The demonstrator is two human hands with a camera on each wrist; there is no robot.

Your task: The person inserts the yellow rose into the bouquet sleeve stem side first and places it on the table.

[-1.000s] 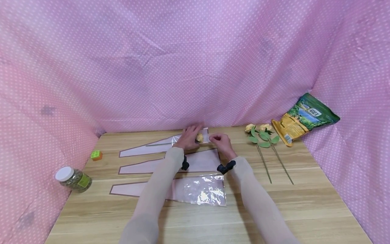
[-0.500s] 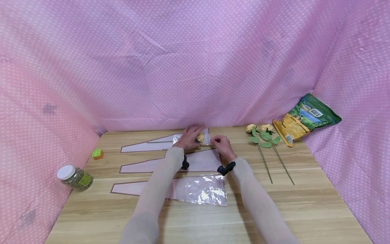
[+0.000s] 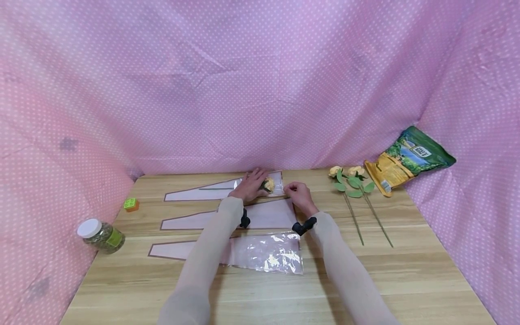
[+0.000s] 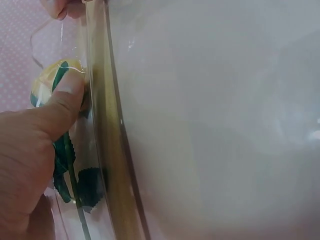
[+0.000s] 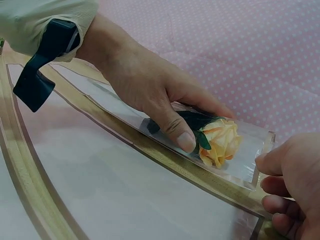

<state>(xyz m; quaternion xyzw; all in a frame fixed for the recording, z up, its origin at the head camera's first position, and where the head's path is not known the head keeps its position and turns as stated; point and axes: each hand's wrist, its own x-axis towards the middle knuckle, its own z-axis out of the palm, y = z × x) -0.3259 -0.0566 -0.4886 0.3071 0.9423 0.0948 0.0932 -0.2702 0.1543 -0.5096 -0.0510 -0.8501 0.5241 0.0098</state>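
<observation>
A yellow artificial rose [image 5: 220, 142] with green leaves lies inside a clear flower sleeve [image 3: 187, 195] at the back of the table. My left hand [image 3: 249, 186] rests on the sleeve just behind the bloom. Its thumb presses the film beside the leaves, with the fingers extended on the far side. At the sleeve's wide end, my right hand [image 3: 299, 195] pinches the edge between thumb and finger, the other fingers curled in. The left wrist view shows the rose stem [image 4: 75, 185] running down under the film.
Two more flower sleeves [image 3: 268, 214] [image 3: 264, 255] lie in front, partly under my arms. Two yellow roses [image 3: 357, 180] lie to the right, near a green and yellow bag [image 3: 406, 155]. At left are a toy block [image 3: 131, 204] and a white-lidded jar [image 3: 103, 237].
The sleeve with the rose has shifted slightly right and its narrow tip has swung toward the back. More of the bloom shows beside my left hand. My right hand keeps pinching the edge.
</observation>
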